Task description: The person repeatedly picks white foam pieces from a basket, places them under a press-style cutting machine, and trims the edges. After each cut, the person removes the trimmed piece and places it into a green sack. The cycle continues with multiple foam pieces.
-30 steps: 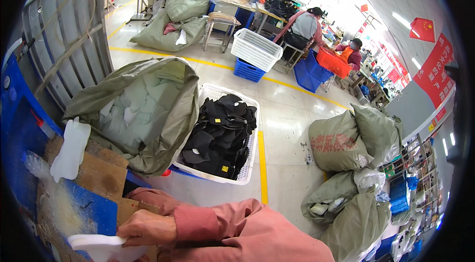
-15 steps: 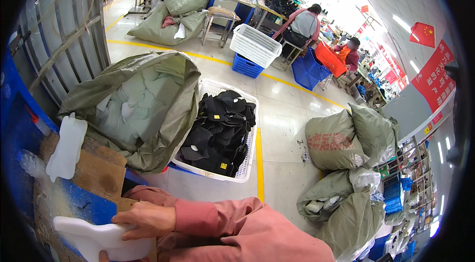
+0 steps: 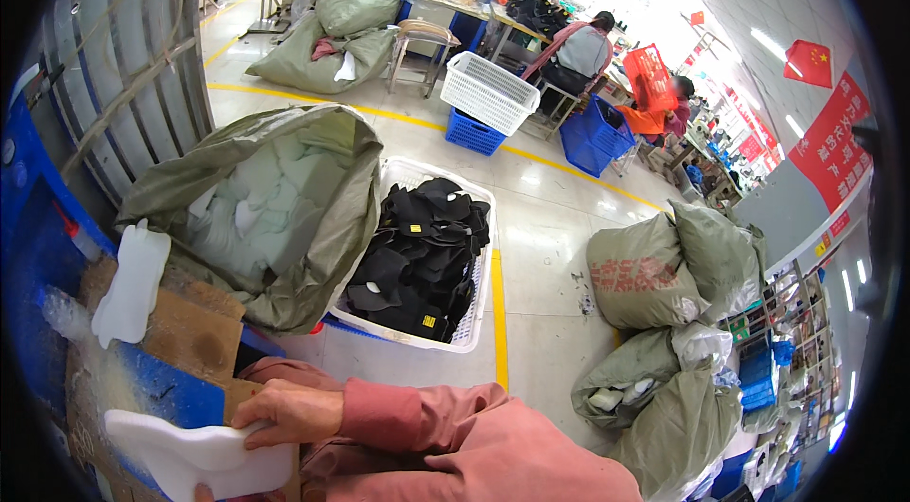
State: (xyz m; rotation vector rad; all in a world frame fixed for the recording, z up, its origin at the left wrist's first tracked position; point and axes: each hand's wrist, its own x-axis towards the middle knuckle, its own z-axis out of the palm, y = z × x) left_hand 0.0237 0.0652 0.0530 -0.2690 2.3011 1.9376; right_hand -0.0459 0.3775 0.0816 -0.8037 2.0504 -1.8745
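A white, curved foam-like pad lies at the lower left, over a worn work surface. My right hand pinches its upper right edge between thumb and fingers. At the lower rim, only a fingertip or thumb of my left hand shows, pressed on the pad's near side; the rest is out of the picture. Another white pad, long and waisted, rests apart from my hands, farther back on the brown cardboard.
A big green sack of pale pads stands ahead, beside a white basket of black cut pieces. Stuffed sacks stand at the right. Farther off are stacked crates and seated people. A metal-barred panel rises at left.
My right hand has shifted its fingers up to the pad's edge, and the pad has moved slightly. In the background, a person has raised a red-orange crate.
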